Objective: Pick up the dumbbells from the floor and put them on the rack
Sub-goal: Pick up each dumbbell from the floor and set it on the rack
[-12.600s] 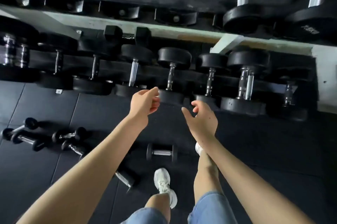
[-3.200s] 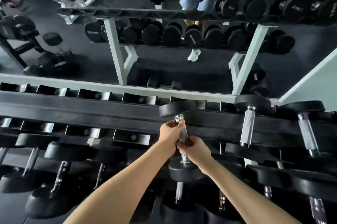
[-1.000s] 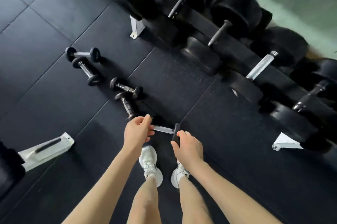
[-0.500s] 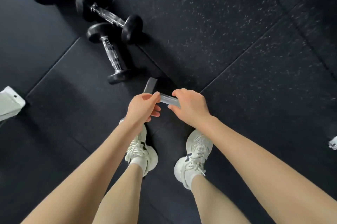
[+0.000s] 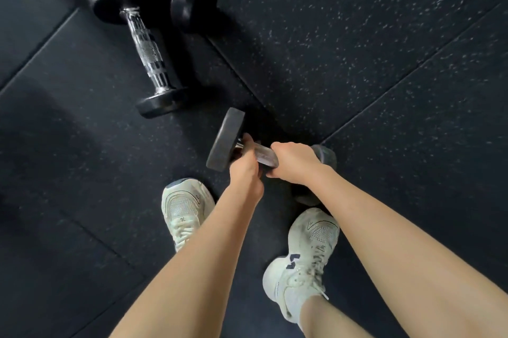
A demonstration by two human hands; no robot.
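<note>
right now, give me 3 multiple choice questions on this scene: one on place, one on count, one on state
1. Where do the loose dumbbells lie?
A) on the floor mat, ahead-left of the white shoes
B) on a rack
C) on a bench

2. How many dumbbells show?
A) one
B) three
C) six

3. How is the near dumbbell held?
A) by one hand
B) by no hand
C) by both hands on its handle

Answers: 1 A, they rest on the mat beyond the shoes; 2 B, two lying plus one gripped; 3 C, left hand and right hand wrap the handle.
</note>
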